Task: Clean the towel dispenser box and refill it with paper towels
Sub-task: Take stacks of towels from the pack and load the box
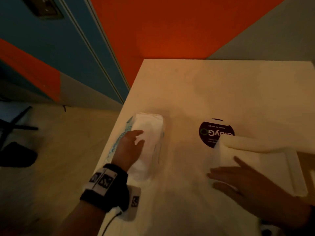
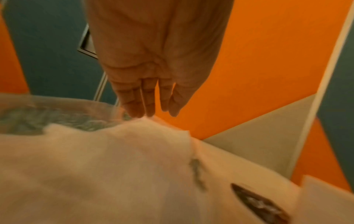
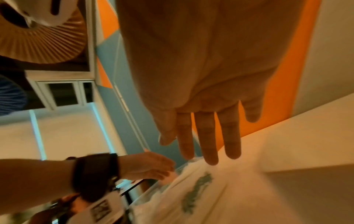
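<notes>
Nearest the head camera, a black wrist strap point(image 1: 109, 186) with white tags is worn on the left forearm, low over the white table point(image 1: 213, 86). Further on, the left hand point(image 1: 129, 149) is laid on a pack point(image 1: 148, 143) of white paper towels in clear plastic wrap with green print along its left edge. The pack lies lengthwise near the table's left edge, with the folded towels seen inside the wrap. In the left wrist view the fingers point(image 2: 138, 104) are held straight and close together, their tips touching the towels point(image 2: 114, 159); nothing is gripped.

To the right, a round dark label point(image 1: 208, 132) with upside-down lettering is seen on a white surface; it cannot be told whether it belongs to the table or to the dispenser. Partly covering the label, the white dispenser box point(image 1: 252, 145) lies near the table's right edge, with a white sheet point(image 1: 226, 155) lying at its open end. What is deeper inside the box is hidden.

The right hand point(image 1: 247, 186) is spread flat just beside the box, on its near side, fingers straight and apart, holding nothing. Pack and box are well apart, each by its own hand. The frames are blurred.
</notes>
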